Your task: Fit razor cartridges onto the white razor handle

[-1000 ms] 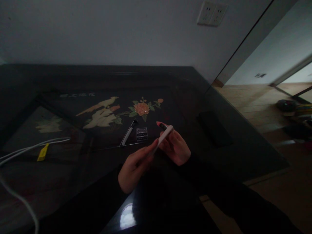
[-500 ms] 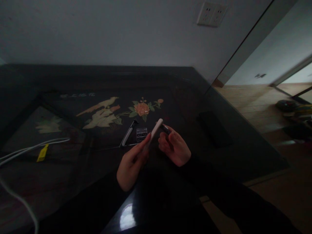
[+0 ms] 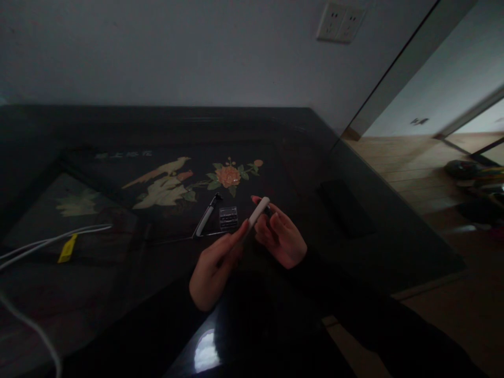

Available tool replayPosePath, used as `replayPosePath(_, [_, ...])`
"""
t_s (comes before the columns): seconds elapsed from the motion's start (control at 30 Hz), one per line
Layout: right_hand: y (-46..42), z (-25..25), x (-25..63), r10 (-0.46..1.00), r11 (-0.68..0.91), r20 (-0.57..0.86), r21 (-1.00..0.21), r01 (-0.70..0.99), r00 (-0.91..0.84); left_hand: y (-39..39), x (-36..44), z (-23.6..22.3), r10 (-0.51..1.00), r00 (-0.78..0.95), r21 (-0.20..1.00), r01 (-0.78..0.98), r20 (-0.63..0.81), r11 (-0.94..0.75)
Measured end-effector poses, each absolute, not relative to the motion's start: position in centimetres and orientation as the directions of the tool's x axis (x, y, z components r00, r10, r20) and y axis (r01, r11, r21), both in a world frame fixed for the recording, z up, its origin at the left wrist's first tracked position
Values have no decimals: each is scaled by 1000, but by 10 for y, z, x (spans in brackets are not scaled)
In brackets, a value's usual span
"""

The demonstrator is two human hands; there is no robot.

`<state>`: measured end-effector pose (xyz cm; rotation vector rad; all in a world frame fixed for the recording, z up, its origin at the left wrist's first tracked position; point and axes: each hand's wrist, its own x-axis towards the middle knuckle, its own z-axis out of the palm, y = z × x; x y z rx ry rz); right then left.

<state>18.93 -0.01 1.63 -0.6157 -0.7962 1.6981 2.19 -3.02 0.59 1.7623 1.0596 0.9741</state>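
Note:
My left hand (image 3: 214, 265) pinches the lower end of a slim white pen-like stick (image 3: 258, 212), which slants up to the right. My right hand (image 3: 281, 239) is curled just right of it, fingers closed on a small dark piece (image 3: 268, 211) at the stick's upper tip. Both hands hover over a dark glossy table (image 3: 118, 294) with a bird and flower inlay (image 3: 173, 181). Just beyond the hands lie a small clear case (image 3: 229, 218) and a white and black pen-like tool (image 3: 207, 220).
A flat black object (image 3: 345, 208) lies on the table to the right. White cables (image 3: 51, 241) with a yellow tag (image 3: 66, 248) run along the left side. The table's right edge drops to a wooden floor (image 3: 413, 173). Wall sockets (image 3: 340, 22) sit above.
The white stick swung up and left half a second ago, then tilted back toward the right hand. Both hands stayed in nearly the same place.

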Motion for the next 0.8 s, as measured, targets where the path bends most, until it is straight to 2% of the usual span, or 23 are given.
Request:
replayPosePath(0.2, [2, 13, 191, 964, -200, -29, -739, -643, -266, -31, 24, 6, 889, 411, 927, 213, 201, -308])
replayPosePath(0.5, [2, 13, 191, 959, -194, 2, -727, -659, -284, -33, 25, 10, 912, 399, 982, 114, 94, -151])
replayPosePath(0.8, [1, 17, 190, 958, -179, 16, -748, -639, -287, -29, 23, 8, 942, 315, 955, 225, 114, -191])
